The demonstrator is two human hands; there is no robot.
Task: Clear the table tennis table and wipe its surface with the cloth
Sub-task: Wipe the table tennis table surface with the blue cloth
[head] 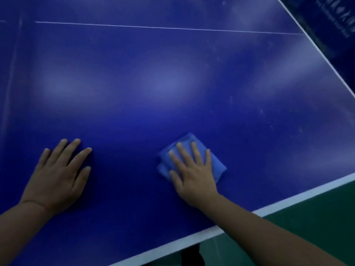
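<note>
The blue table tennis table (153, 83) fills most of the view, with a thin white centre line across its far part. A folded light-blue cloth (187, 140) lies on it near the front right edge. My right hand (192, 169) presses flat on the cloth, fingers spread, covering most of it. My left hand (59, 173) rests flat on the bare table surface to the left, fingers apart, holding nothing. No other objects lie on the visible table surface.
The table's white border line (288, 200) runs diagonally along the front right edge, with green floor (317, 217) beyond it. A dark blue barrier with pale lettering (336, 22) stands past the table's right edge at the top right.
</note>
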